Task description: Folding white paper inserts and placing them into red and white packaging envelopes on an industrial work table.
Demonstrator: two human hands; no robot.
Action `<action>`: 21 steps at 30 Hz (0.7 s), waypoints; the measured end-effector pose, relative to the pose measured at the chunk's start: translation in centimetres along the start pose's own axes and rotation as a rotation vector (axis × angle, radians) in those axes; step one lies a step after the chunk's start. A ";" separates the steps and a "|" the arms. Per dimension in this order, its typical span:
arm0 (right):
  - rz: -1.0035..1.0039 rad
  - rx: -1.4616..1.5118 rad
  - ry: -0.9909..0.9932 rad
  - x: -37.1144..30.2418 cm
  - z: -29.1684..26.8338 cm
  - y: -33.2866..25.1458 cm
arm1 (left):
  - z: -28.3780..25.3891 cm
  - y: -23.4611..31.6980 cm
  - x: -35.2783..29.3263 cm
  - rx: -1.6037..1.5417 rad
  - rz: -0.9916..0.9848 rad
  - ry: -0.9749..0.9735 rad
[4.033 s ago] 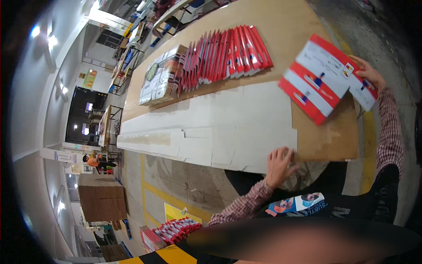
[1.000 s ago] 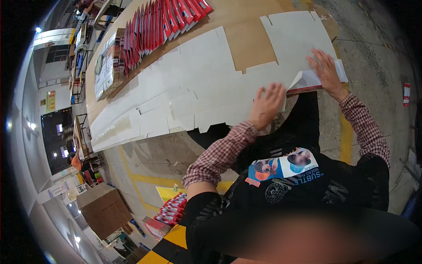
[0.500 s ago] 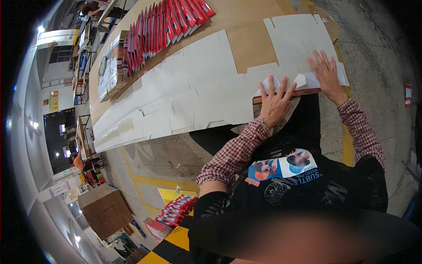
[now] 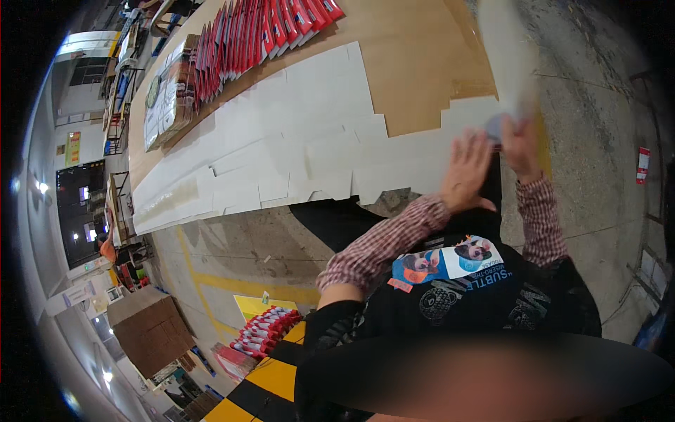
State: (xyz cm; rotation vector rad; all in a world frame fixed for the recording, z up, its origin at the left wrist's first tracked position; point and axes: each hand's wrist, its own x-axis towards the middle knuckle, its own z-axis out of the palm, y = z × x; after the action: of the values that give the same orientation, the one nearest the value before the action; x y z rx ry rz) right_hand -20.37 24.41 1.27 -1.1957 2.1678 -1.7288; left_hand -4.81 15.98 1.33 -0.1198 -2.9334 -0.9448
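Right hand at a raised white cardboard blank, left hand spread beside it

The right hand (image 4: 520,151) is blurred, at the lower end of a white cardboard blank (image 4: 508,60), which rises away from it past the table's edge. The blur hides how the fingers meet the blank, so I cannot tell whether they grip it. Just left of the right hand's fingers is a small grey-blue patch (image 4: 495,129), too smeared to identify.

The left hand (image 4: 467,172) is open and flat, its back upward, fingers extended and thumb pointing toward the right wrist. It holds nothing visible; whether its fingertips touch the table's covering is unclear.

To the left of the left hand, flat white cardboard sheets (image 4: 302,151) overlap along the near side of the table. Beyond that hand lies bare brown board (image 4: 415,53). Farther off to its upper left, red-and-white flat cartons (image 4: 264,39) lean in a row against a strapped bundle (image 4: 169,98). Well to the right of the right hand, a red-and-white packet (image 4: 643,165) lies on the concrete floor (image 4: 598,190).
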 end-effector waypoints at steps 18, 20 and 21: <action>-0.404 -0.835 -0.383 0.8 4.8 1.5 | -13.5 -16.6 -7.3 0.006 -0.467 0.103; -0.424 -0.731 -0.375 1.0 4.7 0.6 | -13.5 -16.0 -10.8 -0.261 -0.788 0.192; -0.300 -0.666 -0.453 0.9 4.1 1.2 | -12.6 -14.5 -10.4 -0.102 -0.801 0.195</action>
State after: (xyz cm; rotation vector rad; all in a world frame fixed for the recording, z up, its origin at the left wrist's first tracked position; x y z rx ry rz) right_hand -19.38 20.67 -0.88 -1.9096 2.4008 -0.6594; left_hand 4.58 -3.68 2.29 1.1404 -2.7319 -1.0788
